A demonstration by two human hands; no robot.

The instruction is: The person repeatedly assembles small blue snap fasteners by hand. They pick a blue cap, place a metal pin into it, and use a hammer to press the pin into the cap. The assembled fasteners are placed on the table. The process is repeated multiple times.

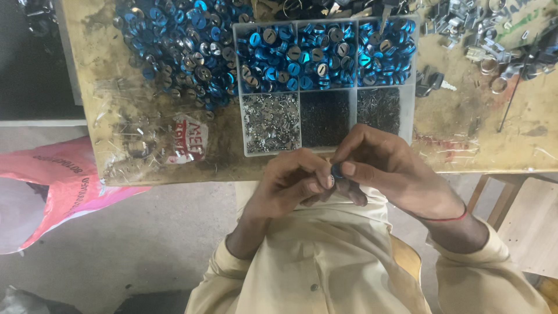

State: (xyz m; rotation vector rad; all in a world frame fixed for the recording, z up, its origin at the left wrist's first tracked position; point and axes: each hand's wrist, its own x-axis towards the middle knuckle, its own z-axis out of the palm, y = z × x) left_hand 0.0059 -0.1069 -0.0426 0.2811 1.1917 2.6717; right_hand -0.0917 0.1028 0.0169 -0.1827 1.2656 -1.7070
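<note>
Seen from above, a person in a pale yellow shirt sat at a worn, stained wooden workbench (145,151), both hands drawn together just off its near edge, over the lap. The left hand (288,186) and the right hand (386,168) met at a small round blue metal cylinder (336,171), pinched between the fingertips of both. The right thumb pressed on it from the right while the left fingers closed on it from the left. The piece was too small and too covered to tell which way its axis pointed. Both hands were equally close to it, since both were clamped on it.

Directly beyond the hands, touching distance past the bench edge, sat a clear plastic compartment tray (411,104). Its far row of three compartments held more blue round cylinders with silver slotted faces (296,58). Its near row held tiny silver metal bits (270,122) on the left, fine dark parts (324,118) in the middle and thin dark pins (378,107) on the right. A loose heap of the same blue cylinders (174,46) lay on the bench to the left of the tray. Assorted silver metal hardware (471,35) lay scattered to the right. The open room lay between the bench edge and the chest. A pink plastic sack (52,180) lay on the floor to the left.
</note>
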